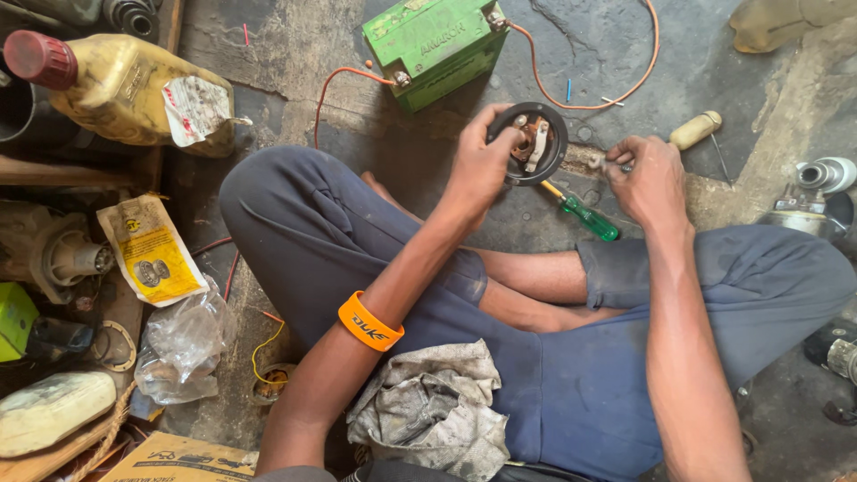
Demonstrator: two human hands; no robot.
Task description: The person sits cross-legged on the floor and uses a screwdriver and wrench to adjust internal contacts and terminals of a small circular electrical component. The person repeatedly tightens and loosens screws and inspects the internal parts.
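Round black motor part [532, 143] in left hand [479, 165], green battery [435, 45] behind, yellow packet [152, 253] far left

1 view only, from a camera on the person's head, looking steeply down and slightly forward over the crossed legs to the floor [295, 54]. it sits close: forearms run in from the bottom edge, the left hand [482, 165] and right hand [650, 183] land in the upper middle of the frame.
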